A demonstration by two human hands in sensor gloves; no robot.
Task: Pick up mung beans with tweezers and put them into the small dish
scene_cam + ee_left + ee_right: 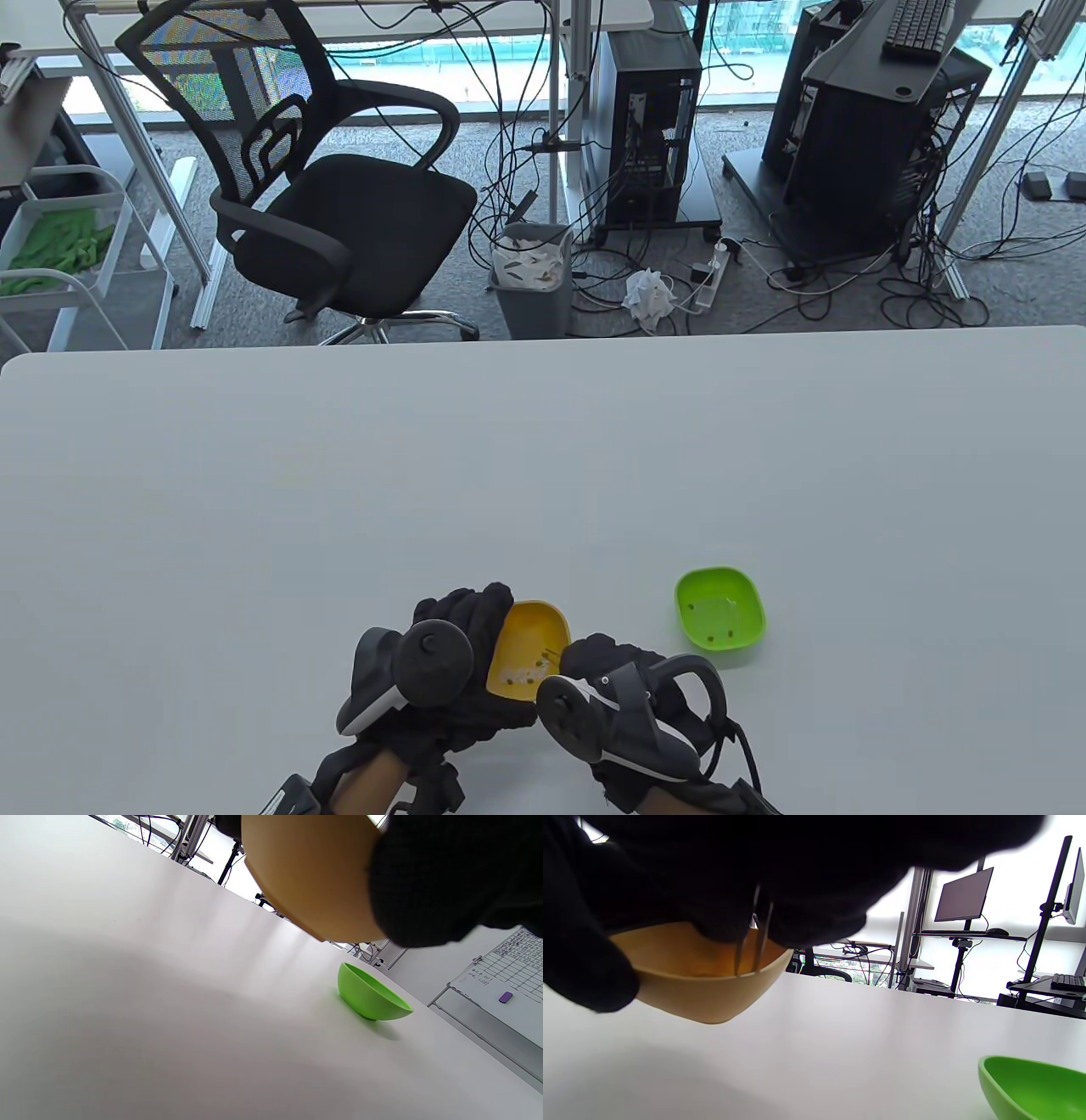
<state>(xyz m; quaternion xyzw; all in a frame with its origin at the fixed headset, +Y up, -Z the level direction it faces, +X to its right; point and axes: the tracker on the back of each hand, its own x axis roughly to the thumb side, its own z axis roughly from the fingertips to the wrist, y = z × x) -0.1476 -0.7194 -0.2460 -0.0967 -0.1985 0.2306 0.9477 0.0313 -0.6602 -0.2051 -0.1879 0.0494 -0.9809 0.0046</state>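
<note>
My left hand point(462, 632) grips a yellow dish point(530, 649) and holds it tilted above the table; mung beans point(522, 675) lie in its lower part. The dish also shows in the left wrist view point(309, 878) and the right wrist view point(704, 993). My right hand point(607, 671) holds metal tweezers point(753, 938) with their tips down inside the yellow dish. A green dish point(719, 609) with a few beans in it stands on the table to the right; it also shows in the left wrist view point(369, 997) and the right wrist view point(1035, 1086).
The white table point(543, 475) stretches far to the back and both sides. Beyond its far edge stand an office chair point(331, 187), a waste bin point(532, 276) and computer towers on the floor.
</note>
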